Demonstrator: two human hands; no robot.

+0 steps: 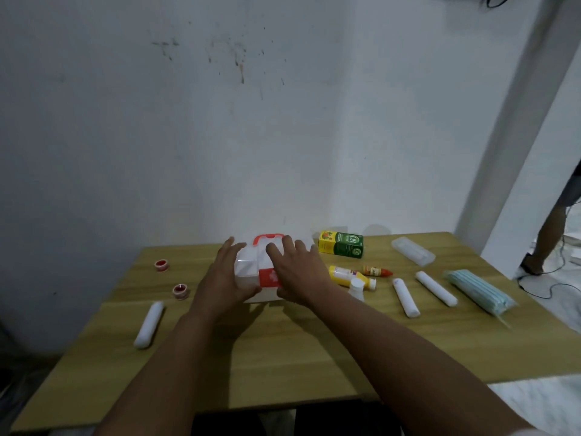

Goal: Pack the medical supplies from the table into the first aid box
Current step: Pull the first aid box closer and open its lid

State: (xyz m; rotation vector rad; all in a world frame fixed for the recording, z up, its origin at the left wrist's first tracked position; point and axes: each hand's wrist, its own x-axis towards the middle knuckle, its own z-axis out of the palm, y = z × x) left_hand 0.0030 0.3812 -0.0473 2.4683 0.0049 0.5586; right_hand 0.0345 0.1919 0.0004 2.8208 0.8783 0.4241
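Note:
The first aid box [262,262], white with a red handle and red latch, stands shut at the middle back of the wooden table [283,357]. My left hand [224,278] grips its left side and my right hand [295,272] lies over its top and right side. To the right lie a green and yellow carton [341,243], a yellow bottle [349,275], a small orange dropper bottle [375,271], two white gauze rolls [405,297] [435,287] and a pack of blue face masks [478,291]. Left of the box lie a third roll [149,324] and two small red jars [162,265] [180,291].
A clear plastic case [412,250] lies at the back right. The white wall rises right behind the table. Another person's leg [547,237] and a cable on the floor are at the far right, beyond the table's edge.

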